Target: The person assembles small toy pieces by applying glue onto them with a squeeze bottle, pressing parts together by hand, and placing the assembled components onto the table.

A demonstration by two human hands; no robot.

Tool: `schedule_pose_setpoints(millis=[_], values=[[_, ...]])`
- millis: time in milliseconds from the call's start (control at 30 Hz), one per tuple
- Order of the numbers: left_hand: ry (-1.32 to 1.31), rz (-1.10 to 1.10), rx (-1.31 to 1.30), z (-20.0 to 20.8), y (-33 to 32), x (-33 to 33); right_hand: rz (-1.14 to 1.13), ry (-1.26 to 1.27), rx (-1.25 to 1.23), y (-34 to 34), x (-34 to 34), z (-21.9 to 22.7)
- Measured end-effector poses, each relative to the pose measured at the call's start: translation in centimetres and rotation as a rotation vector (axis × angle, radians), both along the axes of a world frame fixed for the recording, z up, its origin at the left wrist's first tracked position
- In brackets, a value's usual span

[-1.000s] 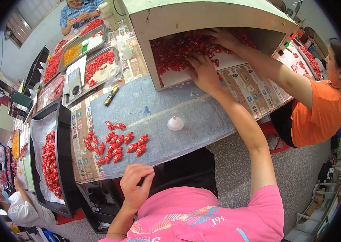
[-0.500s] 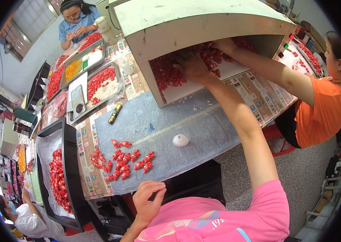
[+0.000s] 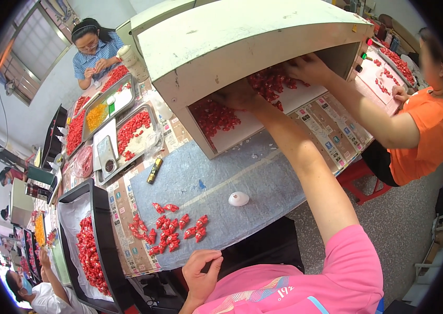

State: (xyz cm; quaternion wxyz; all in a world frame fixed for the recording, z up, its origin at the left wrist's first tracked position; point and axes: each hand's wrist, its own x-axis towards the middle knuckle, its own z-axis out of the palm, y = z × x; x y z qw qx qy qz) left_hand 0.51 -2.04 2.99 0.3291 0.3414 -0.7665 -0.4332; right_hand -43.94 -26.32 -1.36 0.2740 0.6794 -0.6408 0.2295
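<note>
My right hand (image 3: 237, 95) is inside the pale metal box (image 3: 205, 73), through its wide front, in among the heaped red figurines (image 3: 269, 86). Shadow and the upper lip hide most of my fingers there, so I can't make out how far they are spread or whether they have hold of any pieces. The heap runs crosswise along the box, with me between two parts of it: one bank lies directly to my right, the other to my left and a bit nearer the front. Single pieces are too small for me to judge which way they point.

My left hand (image 3: 202, 272) is well apart, low by the near edge of the surface (image 3: 331, 140), loosely half-curled, thumb a little away from the bent fingers, with nothing visible in it. It is nearer the loose cluster of figurines (image 3: 171, 232) on the grey-blue sheet (image 3: 263, 175).

As for edges, the box's left wall stands near my right hand, and the lip hangs above my wrist. On the right, a co-worker's hand (image 3: 307, 69) reaches into the same heap, limiting that side. The freest room is toward me, over the bare white floor of the box (image 3: 250, 124); outside, a white dome-shaped piece (image 3: 238, 199) sits alone on the sheet.
</note>
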Motion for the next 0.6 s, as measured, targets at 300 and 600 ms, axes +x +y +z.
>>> schedule_pose_setpoints(millis=[300,600], values=[[-0.013,0.031,-0.008,-0.1,0.3,1.2,-0.056,-0.209,-0.004,1.1,0.0,0.3],[0.006,0.061,-0.06,0.1,0.7,2.2,0.008,-0.308,0.057,1.5,-0.4,0.3]])
